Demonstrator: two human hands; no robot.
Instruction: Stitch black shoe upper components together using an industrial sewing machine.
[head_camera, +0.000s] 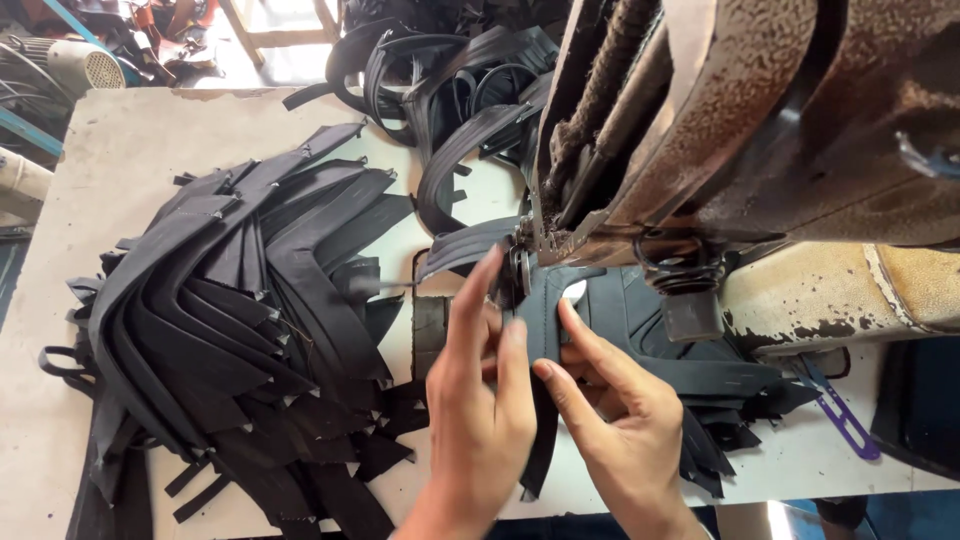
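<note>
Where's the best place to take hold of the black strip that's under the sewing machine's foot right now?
Grip the black strip on its free lower length, from the near table edge. Its top is pinned under the sewing machine, and the left hand and right hand already flank it there.

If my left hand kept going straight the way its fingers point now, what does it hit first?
The left hand points up and away, fingertips on the dark strip. Going straight on, it would most likely meet the sewing machine's presser foot just ahead, though depth there is hard to judge.
</note>
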